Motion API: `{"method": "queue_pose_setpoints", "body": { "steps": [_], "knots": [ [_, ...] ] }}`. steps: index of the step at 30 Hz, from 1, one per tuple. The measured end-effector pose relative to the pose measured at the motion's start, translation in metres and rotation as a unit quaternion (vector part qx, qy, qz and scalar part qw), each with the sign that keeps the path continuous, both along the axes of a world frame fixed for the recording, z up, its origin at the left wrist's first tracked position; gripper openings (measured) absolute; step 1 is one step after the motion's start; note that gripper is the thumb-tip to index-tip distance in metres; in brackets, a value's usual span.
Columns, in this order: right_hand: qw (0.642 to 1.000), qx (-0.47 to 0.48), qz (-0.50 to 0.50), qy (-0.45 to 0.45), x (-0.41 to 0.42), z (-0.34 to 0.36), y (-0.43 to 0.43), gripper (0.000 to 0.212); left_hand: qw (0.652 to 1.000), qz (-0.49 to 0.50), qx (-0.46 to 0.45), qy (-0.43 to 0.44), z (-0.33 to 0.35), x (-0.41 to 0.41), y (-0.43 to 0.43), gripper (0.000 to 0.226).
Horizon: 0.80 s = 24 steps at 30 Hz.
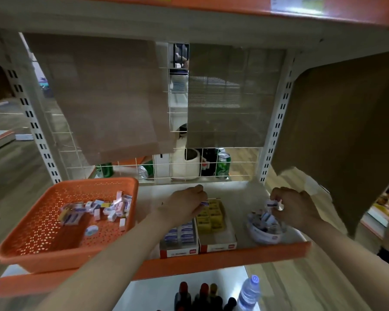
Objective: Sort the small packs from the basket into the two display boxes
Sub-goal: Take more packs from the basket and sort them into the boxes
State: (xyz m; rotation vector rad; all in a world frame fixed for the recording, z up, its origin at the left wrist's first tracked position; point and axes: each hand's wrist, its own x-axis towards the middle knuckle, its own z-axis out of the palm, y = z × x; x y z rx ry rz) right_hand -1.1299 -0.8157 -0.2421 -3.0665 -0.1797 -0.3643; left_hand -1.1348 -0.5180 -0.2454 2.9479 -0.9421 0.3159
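Note:
An orange perforated basket (43, 232) on the left of the shelf holds several small white, pink and blue packs (103, 208). Two white display boxes stand side by side in the middle. The left box (179, 251) holds blue-and-white packs. The right box (218, 246) holds yellow packs. My left hand (184, 204) hovers over the far end of the two boxes and pinches a small blue-and-white pack (204, 203). My right hand (294, 206) holds another small pack (273, 204) above a round white tub (265, 234) filled with packs.
The shelf has an orange front lip (211, 263) and a wire grid back (189, 167) with green cans and a white jug behind it. Cardboard sheets hang from the shelf above. Dark bottles (198, 297) and a water bottle (249, 292) stand on the shelf below.

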Motion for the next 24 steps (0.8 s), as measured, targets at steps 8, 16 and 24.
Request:
{"method": "queue_pose_setpoints", "body": {
  "steps": [8,16,24],
  "knots": [
    [1.000,0.015,-0.005,0.014,0.002,0.002,0.014,0.026,1.000,-0.008,0.007,0.000,-0.002,0.001,-0.003,0.031],
    [0.959,0.194,0.201,0.043,-0.006,-0.001,0.105,0.030,0.997,0.007,-0.078,0.028,-0.002,-0.007,0.000,0.064],
    [0.938,0.235,0.254,0.021,-0.004,-0.010,0.149,0.023,0.994,0.010,-0.099,0.049,0.005,-0.017,0.020,0.071]
  ]
}}
